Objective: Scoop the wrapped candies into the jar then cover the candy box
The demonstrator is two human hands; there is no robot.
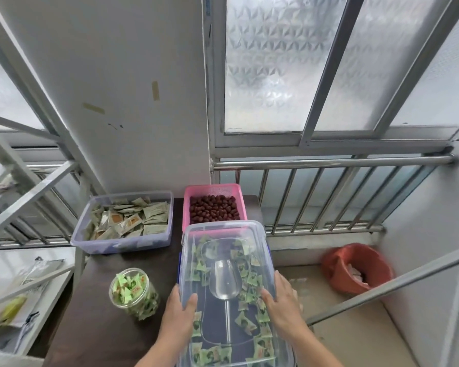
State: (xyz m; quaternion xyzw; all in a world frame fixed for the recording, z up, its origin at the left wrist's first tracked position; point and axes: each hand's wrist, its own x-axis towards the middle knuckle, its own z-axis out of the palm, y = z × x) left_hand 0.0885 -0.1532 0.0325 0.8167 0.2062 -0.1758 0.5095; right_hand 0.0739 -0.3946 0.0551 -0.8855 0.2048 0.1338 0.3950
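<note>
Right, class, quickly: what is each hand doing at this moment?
Left hand: gripping the left edge of the clear lid over the candy box.
Right hand: gripping the lid's right edge.

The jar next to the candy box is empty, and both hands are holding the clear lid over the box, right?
Not quite. The head view shows the jar full of green wrapped candies. The rest holds: the left hand and right hand hold the clear lid over the candy box.

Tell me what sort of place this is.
Probably an enclosed home balcony used for sorting snacks: frosted sliding windows, a steel railing, and a small dark table crowded with candy bins.
</note>
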